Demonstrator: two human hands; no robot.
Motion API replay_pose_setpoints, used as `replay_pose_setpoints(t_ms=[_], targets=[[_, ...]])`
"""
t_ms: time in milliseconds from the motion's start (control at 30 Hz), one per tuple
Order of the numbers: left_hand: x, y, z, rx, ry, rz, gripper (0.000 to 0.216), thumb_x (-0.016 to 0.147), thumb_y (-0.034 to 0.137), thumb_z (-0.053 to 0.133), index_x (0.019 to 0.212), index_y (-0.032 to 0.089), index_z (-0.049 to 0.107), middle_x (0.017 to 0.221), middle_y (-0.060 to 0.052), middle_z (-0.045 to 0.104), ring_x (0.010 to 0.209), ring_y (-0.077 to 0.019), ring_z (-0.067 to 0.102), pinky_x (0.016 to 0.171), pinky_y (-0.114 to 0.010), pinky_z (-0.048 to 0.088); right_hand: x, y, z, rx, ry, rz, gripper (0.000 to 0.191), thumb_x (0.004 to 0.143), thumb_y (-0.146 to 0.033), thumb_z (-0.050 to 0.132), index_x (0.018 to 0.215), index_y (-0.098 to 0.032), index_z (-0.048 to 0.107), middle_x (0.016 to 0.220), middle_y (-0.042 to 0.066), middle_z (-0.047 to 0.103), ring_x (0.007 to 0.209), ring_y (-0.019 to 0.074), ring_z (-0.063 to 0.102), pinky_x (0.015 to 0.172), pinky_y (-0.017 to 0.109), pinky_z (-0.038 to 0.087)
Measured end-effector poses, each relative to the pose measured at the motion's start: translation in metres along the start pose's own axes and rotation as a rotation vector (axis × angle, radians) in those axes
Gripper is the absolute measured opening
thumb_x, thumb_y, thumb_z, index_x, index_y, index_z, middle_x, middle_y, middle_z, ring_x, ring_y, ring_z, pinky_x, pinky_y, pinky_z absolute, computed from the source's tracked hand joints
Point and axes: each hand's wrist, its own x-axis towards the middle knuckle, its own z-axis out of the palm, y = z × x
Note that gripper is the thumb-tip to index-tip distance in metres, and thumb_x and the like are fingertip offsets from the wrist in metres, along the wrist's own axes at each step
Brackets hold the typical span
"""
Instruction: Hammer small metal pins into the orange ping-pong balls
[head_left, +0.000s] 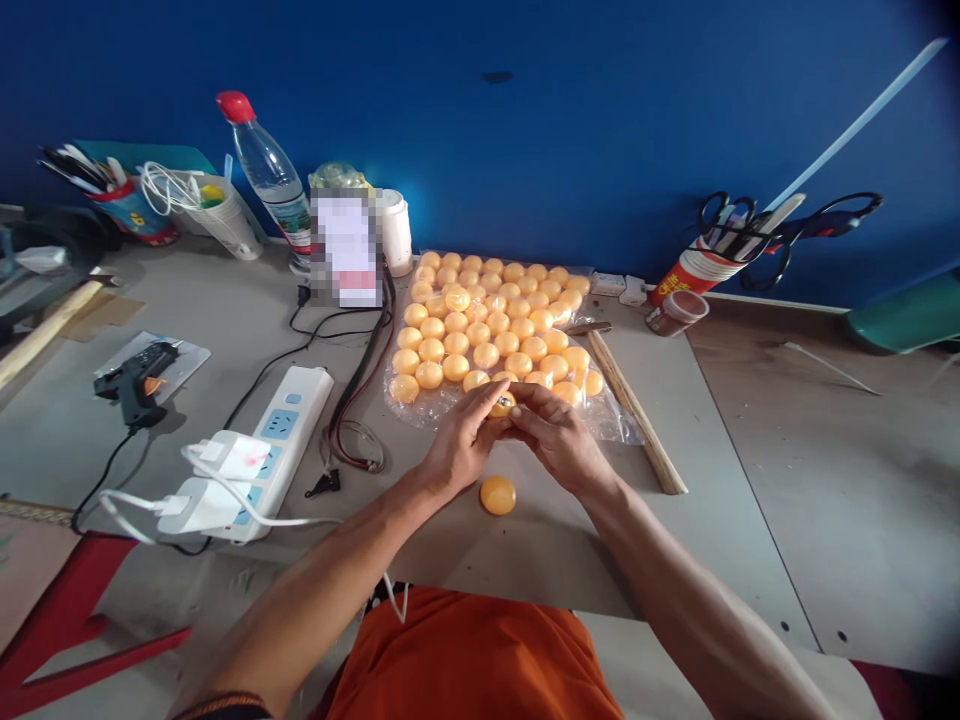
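My left hand (463, 442) and my right hand (553, 432) meet at the table's middle, fingers closed around one small orange ball (498, 409). A tiny shiny metal piece (505, 401) shows at the ball, by my right fingertips; its kind is too small to make out. Just below my hands, a second orange ball (498, 495) rests on the grey table. Beyond them lies a clear plastic bag (420, 412) with many orange balls (486, 355) in rows, its near edge partly hidden by my fingers.
Right of the bag lies a wooden-handled hammer (637, 410). To the left are a white power strip (289, 420) with chargers, dark cables (360, 400) and a black glue gun (139, 380). A bottle (274, 180), a phone (349, 245) and a cup of scissors (697, 270) stand along the blue wall.
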Motion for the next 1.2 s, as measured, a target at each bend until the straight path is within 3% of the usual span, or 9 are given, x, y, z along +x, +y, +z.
replay_pose_setpoints(t_ms=[200,533,767,967,1200], targets=[[0.0,0.0012,-0.0011,-0.025,0.016,0.019,0.048,0.097,0.019,0.053,0.144,0.023,0.048,0.133,-0.013,0.064,0.122,-0.0221,0.063,0.099,-0.039,0.056,-0.001,-0.0011,-0.0008,-0.001,0.009,-0.001,0.044,0.071,-0.045,0.079,0.107,-0.021,0.069,0.103,0.005,0.074,0.079,0.0181,0.069,0.075,0.039,0.06],[0.0034,0.0023,-0.0052,-0.044,-0.007,-0.007,0.042,0.1,0.022,0.046,0.141,0.023,0.052,0.134,-0.012,0.065,0.125,-0.0216,0.061,0.104,-0.04,0.053,0.0016,-0.0012,-0.006,0.035,-0.064,0.031,0.046,0.073,-0.046,0.078,0.112,-0.023,0.069,0.083,0.002,0.074,0.072,0.0189,0.07,0.078,0.042,0.06],[0.0008,0.004,-0.0017,-0.08,-0.035,-0.132,0.077,0.089,0.031,0.067,0.154,0.022,0.027,0.141,-0.02,0.056,0.122,-0.0298,0.062,0.097,-0.047,0.056,0.0001,-0.0007,-0.0045,0.008,0.024,0.006,0.04,0.074,-0.04,0.078,0.109,-0.023,0.067,0.102,0.005,0.074,0.089,0.0204,0.07,0.082,0.036,0.058],[0.0018,0.0053,-0.0006,0.004,-0.043,-0.1,0.068,0.088,0.021,0.065,0.15,0.026,0.037,0.137,-0.014,0.06,0.123,-0.0268,0.06,0.1,-0.046,0.054,-0.0012,0.001,-0.0021,0.009,0.014,-0.041,0.037,0.072,-0.034,0.08,0.102,-0.022,0.063,0.107,0.004,0.069,0.08,0.017,0.068,0.078,0.036,0.057],[0.0036,0.0092,-0.0022,0.034,-0.051,-0.087,0.058,0.089,0.01,0.058,0.144,0.025,0.046,0.135,-0.012,0.062,0.123,-0.0238,0.061,0.101,-0.041,0.054,-0.0017,0.0004,-0.0037,0.013,-0.006,-0.054,0.034,0.073,-0.036,0.08,0.1,-0.023,0.063,0.101,0.002,0.065,0.084,0.0164,0.064,0.077,0.034,0.056]])
